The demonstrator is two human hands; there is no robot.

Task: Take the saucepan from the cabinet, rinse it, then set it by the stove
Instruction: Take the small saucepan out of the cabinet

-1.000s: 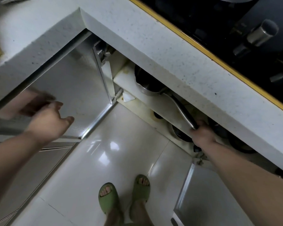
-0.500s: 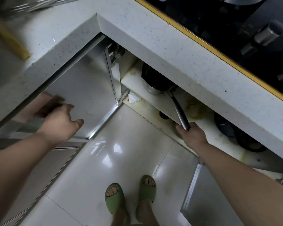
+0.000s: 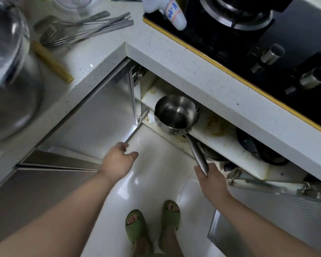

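The saucepan (image 3: 176, 114) sits at the near edge of the cabinet shelf (image 3: 228, 143) under the countertop (image 3: 193, 71), its handle held by the right hand (image 3: 210, 179), the stove (image 3: 248, 34) far right, cutlery (image 3: 85, 28) far left, the left hand (image 3: 119, 160) near the open door (image 3: 100, 117).

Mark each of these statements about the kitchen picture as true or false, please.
1. The right hand holds the shiny steel saucepan by its long handle. True.
2. The left hand also has a grip on the saucepan. False: it is open, apart from the pan, near the grey cabinet door.
3. The saucepan is full of water. False: its bare metal bottom shows.
4. Metal forks lie on the speckled white countertop. True.
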